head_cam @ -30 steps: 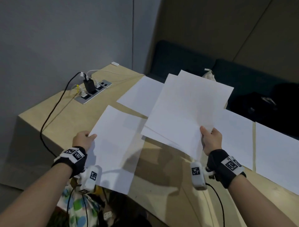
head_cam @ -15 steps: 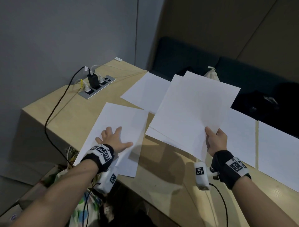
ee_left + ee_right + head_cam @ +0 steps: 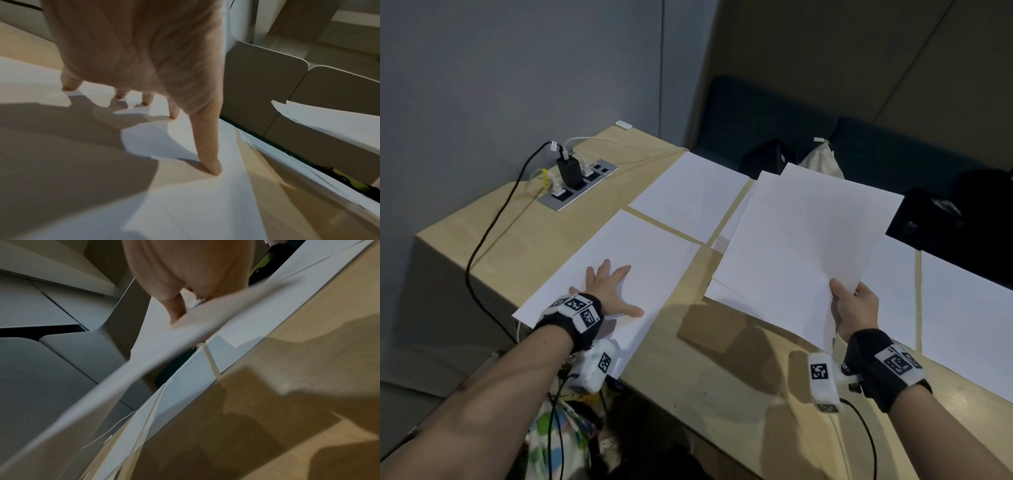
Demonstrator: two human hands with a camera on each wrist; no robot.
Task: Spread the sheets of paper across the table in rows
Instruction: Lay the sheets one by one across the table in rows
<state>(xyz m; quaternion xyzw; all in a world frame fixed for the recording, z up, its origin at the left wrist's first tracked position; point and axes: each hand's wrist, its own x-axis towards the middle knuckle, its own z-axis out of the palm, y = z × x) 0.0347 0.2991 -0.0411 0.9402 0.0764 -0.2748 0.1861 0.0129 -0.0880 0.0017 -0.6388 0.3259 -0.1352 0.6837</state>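
**Head view: one sheet pinned flat, a fan of sheets in the air**

Head view has your left hand splayed flat, fingers straight, pressing the near-left sheet onto the counter. That sheet's near corner overhangs the counter edge. Your right hand pinches the held stack at its near corner, thumb on top, the stack raised above the counter and fanned.

Count with me: besides the pinned one, I make out a far-left sheet, and two more lying to the right and far right. So four laid sheets in plain sight; a sliver under the stack may be another, I cannot tell. In the stack at least three edges show, the exact count is unclear.

Handling, as I judge it: this paper is light, limp and slick. From the right wrist view the stack droops away from your grip, so take a sheet by a corner or short edge, and slide it with flat fingers rather than lifting. A loose sheet could skate on the smooth counter.

Off to the side sits a power strip with a black cable.
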